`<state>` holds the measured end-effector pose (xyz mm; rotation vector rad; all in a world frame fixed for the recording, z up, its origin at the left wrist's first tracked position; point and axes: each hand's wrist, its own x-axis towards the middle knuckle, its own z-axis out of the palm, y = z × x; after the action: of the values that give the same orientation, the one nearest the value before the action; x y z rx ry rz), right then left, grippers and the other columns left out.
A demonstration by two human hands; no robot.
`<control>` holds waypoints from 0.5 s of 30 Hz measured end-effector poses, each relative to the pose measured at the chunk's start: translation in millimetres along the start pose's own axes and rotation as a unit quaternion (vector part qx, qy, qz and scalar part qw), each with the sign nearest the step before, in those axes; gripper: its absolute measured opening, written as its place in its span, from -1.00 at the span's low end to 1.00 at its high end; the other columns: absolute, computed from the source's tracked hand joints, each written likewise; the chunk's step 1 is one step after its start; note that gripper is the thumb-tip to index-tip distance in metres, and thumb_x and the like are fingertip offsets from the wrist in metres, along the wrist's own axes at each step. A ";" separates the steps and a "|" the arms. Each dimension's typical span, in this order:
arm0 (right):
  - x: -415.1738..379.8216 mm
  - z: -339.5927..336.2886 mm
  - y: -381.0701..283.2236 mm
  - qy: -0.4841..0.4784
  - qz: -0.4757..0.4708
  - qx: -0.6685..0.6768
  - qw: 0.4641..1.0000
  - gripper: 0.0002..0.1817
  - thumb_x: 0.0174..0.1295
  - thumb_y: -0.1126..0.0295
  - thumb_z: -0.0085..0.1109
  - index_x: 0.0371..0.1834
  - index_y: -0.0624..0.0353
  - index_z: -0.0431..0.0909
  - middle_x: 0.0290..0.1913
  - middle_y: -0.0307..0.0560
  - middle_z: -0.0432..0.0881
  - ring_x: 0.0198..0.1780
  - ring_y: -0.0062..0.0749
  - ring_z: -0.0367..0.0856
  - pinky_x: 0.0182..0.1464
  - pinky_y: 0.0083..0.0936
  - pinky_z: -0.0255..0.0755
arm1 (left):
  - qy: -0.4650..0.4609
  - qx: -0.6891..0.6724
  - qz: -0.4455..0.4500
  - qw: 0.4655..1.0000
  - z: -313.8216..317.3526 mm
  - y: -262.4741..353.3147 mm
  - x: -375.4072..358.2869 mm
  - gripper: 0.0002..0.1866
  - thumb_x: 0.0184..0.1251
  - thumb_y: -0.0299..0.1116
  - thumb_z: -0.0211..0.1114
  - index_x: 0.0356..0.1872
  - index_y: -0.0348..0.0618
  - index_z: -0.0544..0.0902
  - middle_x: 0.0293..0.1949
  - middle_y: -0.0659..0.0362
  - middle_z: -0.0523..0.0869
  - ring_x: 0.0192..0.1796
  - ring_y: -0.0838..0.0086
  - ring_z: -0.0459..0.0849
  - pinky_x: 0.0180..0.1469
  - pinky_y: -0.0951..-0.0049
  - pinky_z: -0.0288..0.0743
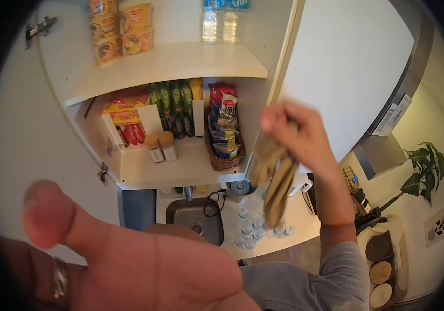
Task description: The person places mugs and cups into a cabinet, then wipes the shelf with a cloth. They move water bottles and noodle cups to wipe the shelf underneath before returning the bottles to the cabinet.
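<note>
My left hand [154, 264] fills the lower left, very close to the camera. Its thumb stands out from the palm, and a ring shows on one finger; nothing visible is held in it. My right hand [302, 132], slightly smeared by motion, is raised in front of the right edge of an open wall cabinet [191, 173]. Its fingers close around a tan cloth [279, 192] that hangs down in folds. Beside the cloth, inside the cabinet, a wicker basket [225, 161] holds snack packets. Two jars with wooden lids [167, 147] stand left of the basket.
Noodle packs [138, 40] and water bottles [210, 26] stand on the upper shelf [175, 62]. Green packets [178, 111] fill a lower-shelf holder. Below are a sink [209, 223] and a counter with several small clear bottles [250, 233]. Cabinet doors [346, 62] hang open. A plant [421, 166] stands right.
</note>
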<state>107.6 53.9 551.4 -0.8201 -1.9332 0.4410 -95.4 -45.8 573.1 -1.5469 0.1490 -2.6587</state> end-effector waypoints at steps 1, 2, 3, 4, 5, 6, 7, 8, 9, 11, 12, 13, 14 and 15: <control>27.0 4.7 -15.7 0.043 -0.019 -0.046 0.998 -0.72 0.14 0.18 0.31 -0.30 0.20 0.64 -0.58 -0.25 0.47 -0.47 -0.61 0.42 -0.40 -0.56 0.26 | 0.006 -0.003 0.021 1.000 -0.9 7.7 5.9 -0.14 0.31 -0.07 0.05 0.47 -0.14 -0.22 0.13 0.13 0.39 0.12 0.25 0.41 0.20 0.10 0.33; 56.5 9.3 -28.5 0.086 -0.041 -0.091 0.991 -0.70 0.10 0.17 0.32 -0.31 0.19 0.64 -0.60 -0.17 0.48 -0.50 -0.51 0.45 -0.40 -0.50 0.29 | 0.012 -0.009 0.042 0.999 -1.3 14.1 11.2 -0.15 0.32 -0.04 0.04 0.47 -0.11 -0.20 0.15 0.14 0.37 0.14 0.24 0.40 0.21 0.10 0.31; 83.0 16.1 -39.5 0.117 -0.070 -0.158 0.978 -0.68 0.13 0.17 0.29 -0.29 0.24 0.63 -0.57 -0.18 0.52 -0.47 -0.48 0.50 -0.35 -0.53 0.36 | 0.018 -0.011 0.062 0.998 -3.8 20.8 16.3 -0.15 0.32 -0.01 0.04 0.47 -0.09 -0.19 0.17 0.15 0.35 0.16 0.24 0.38 0.22 0.09 0.30; 110.9 20.0 -46.0 0.148 -0.098 -0.222 0.959 -0.65 0.16 0.16 0.27 -0.27 0.29 0.62 -0.54 -0.19 0.57 -0.44 -0.44 0.55 -0.30 -0.57 0.42 | 0.025 -0.012 0.080 0.996 -6.0 25.8 20.6 -0.16 0.32 0.02 0.04 0.47 -0.06 -0.17 0.20 0.16 0.34 0.18 0.23 0.36 0.24 0.08 0.28; 145.1 23.0 -38.4 0.173 -0.106 -0.254 0.946 -0.62 0.14 0.14 0.27 -0.21 0.29 0.62 -0.47 -0.08 0.61 -0.37 -0.30 0.60 -0.23 -0.48 0.46 | 0.031 -0.009 0.100 0.994 -9.0 30.5 24.8 -0.16 0.32 0.05 0.03 0.48 -0.04 -0.15 0.22 0.16 0.32 0.20 0.23 0.35 0.25 0.08 0.27; 179.3 27.4 -23.9 0.198 -0.111 -0.285 0.931 -0.58 0.12 0.12 0.26 -0.15 0.28 0.61 -0.40 0.04 0.66 -0.29 -0.16 0.66 -0.16 -0.39 0.49 | 0.039 -0.004 0.117 0.992 -11.6 33.4 29.6 -0.17 0.33 0.07 0.03 0.48 -0.01 -0.14 0.24 0.17 0.31 0.23 0.22 0.33 0.26 0.07 0.25; 211.3 30.8 -12.8 0.222 -0.108 -0.297 0.922 -0.53 0.12 0.10 0.25 -0.08 0.29 0.59 -0.29 0.12 0.67 -0.18 -0.05 0.65 -0.06 -0.29 0.48 | 0.046 0.003 0.132 0.990 -15.3 35.2 31.8 -0.17 0.33 0.10 0.02 0.48 0.01 -0.12 0.26 0.18 0.29 0.25 0.22 0.32 0.28 0.06 0.24; 239.5 33.3 -2.4 0.245 -0.104 -0.309 0.913 -0.49 0.11 0.08 0.24 -0.02 0.29 0.57 -0.17 0.20 0.68 -0.06 0.06 0.64 0.04 -0.20 0.46 | 0.055 0.017 0.142 0.988 -19.5 35.3 34.4 -0.18 0.33 0.13 0.02 0.48 0.04 -0.10 0.28 0.19 0.27 0.27 0.21 0.30 0.29 0.06 0.22; 263.1 35.1 4.3 0.237 -0.059 -0.309 0.919 -0.42 0.11 0.04 0.23 0.05 0.30 0.53 -0.10 0.25 0.66 0.01 0.09 0.61 0.10 -0.19 0.43 | 0.059 0.048 0.150 0.986 -26.3 32.6 36.6 -0.18 0.33 0.16 0.01 0.48 0.06 -0.09 0.31 0.20 0.26 0.29 0.21 0.28 0.30 0.05 0.21; 313.5 37.4 18.6 0.228 -0.028 -0.301 0.926 -0.35 0.11 -0.01 0.22 0.11 0.31 0.49 -0.02 0.29 0.63 0.08 0.12 0.58 0.15 -0.18 0.41 | -0.031 0.165 0.174 0.970 -64.9 13.3 38.9 -0.21 0.37 0.14 0.00 0.47 0.00 -0.06 0.27 0.10 0.31 0.26 0.15 0.34 0.30 0.09 0.22; 338.1 36.0 32.1 0.239 0.000 -0.312 0.920 -0.31 0.10 -0.07 0.20 0.11 0.32 0.51 -0.01 0.30 0.63 0.08 0.12 0.58 0.15 -0.18 0.41 | -0.123 0.212 0.201 0.948 -96.1 -3.5 42.3 -0.24 0.40 0.09 -0.01 0.45 -0.09 -0.05 0.22 -0.01 0.38 0.21 0.10 0.41 0.30 0.13 0.24; 357.6 34.6 40.3 0.249 0.029 -0.322 0.913 -0.26 0.09 -0.14 0.19 0.11 0.34 0.52 0.01 0.30 0.62 0.08 0.13 0.58 0.15 -0.18 0.41 | -0.115 0.283 0.170 0.937 -106.0 -34.1 52.3 -0.24 0.35 0.09 0.09 0.36 -0.22 0.09 0.17 -0.01 0.39 0.20 0.17 0.40 0.28 0.16 0.24; 370.1 32.4 46.7 0.245 0.026 -0.316 0.916 -0.26 0.09 -0.14 0.19 0.11 0.34 0.52 0.01 0.30 0.62 0.08 0.13 0.58 0.15 -0.18 0.41 | -0.110 0.353 0.140 0.919 -115.8 -64.7 62.4 -0.23 0.30 0.09 0.19 0.28 -0.36 0.23 0.13 -0.01 0.40 0.19 0.23 0.39 0.26 0.19 0.23; 382.1 27.1 49.9 0.200 0.046 -0.317 0.926 -0.25 0.08 -0.18 0.18 0.06 0.34 0.56 0.02 0.29 0.62 0.08 0.12 0.58 0.15 -0.20 0.41 | -0.133 0.417 0.074 0.896 -132.7 -96.0 73.4 -0.23 0.31 -0.01 0.20 0.32 -0.42 0.19 0.11 -0.03 0.41 0.19 0.25 0.39 0.27 0.19 0.22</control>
<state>-19.8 359.2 750.7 -1.3017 -1.6541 -0.3145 -247.5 49.0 582.4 -1.4500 -0.7485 -1.9159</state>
